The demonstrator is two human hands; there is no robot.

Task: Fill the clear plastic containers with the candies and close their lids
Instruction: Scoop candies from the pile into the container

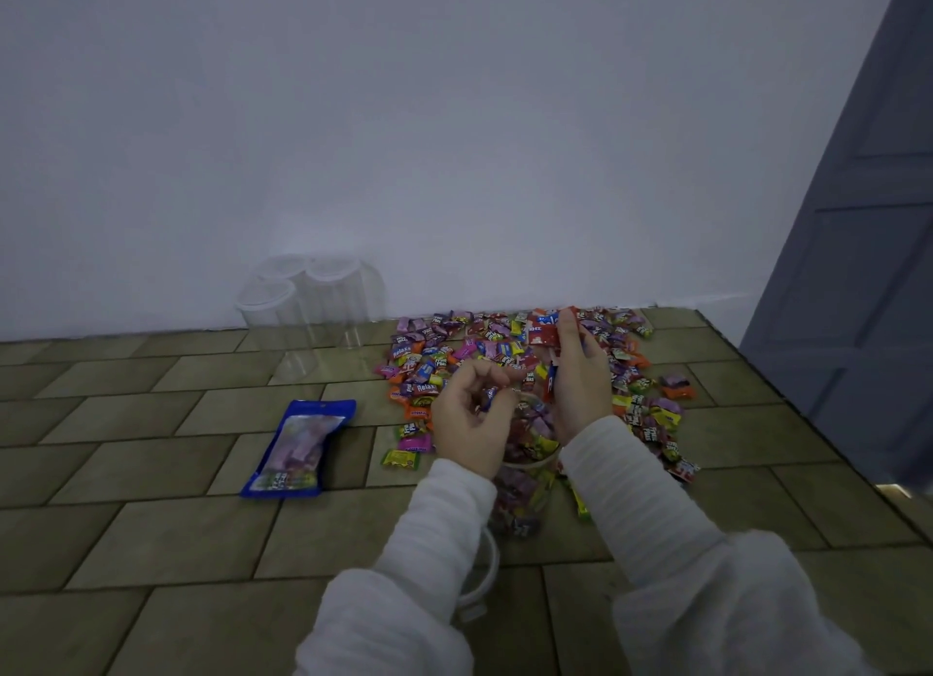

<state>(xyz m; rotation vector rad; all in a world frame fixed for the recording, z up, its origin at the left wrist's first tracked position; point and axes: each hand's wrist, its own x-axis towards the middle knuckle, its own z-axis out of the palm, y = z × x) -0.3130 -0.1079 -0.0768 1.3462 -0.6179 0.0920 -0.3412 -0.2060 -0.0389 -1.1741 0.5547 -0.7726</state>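
Note:
A clear plastic container [525, 478] stands between my wrists, nearly full of wrapped candies. My left hand [467, 418] hovers over its left rim, fingers curled round a few small candies. My right hand [580, 372] is just right of the opening and pinches a red candy wrapper [548, 329] upright. A wide pile of colourful candies [454, 352] covers the tiled surface behind and to the right. Three empty clear containers [303, 312] with lids stand by the wall at the left. A clear round lid [479, 574] lies under my left sleeve.
A blue candy bag [298, 448] lies flat left of the filled container. The brown tiled surface [151, 524] runs to a white wall behind. A grey door [858, 271] stands at the right, past the surface's edge.

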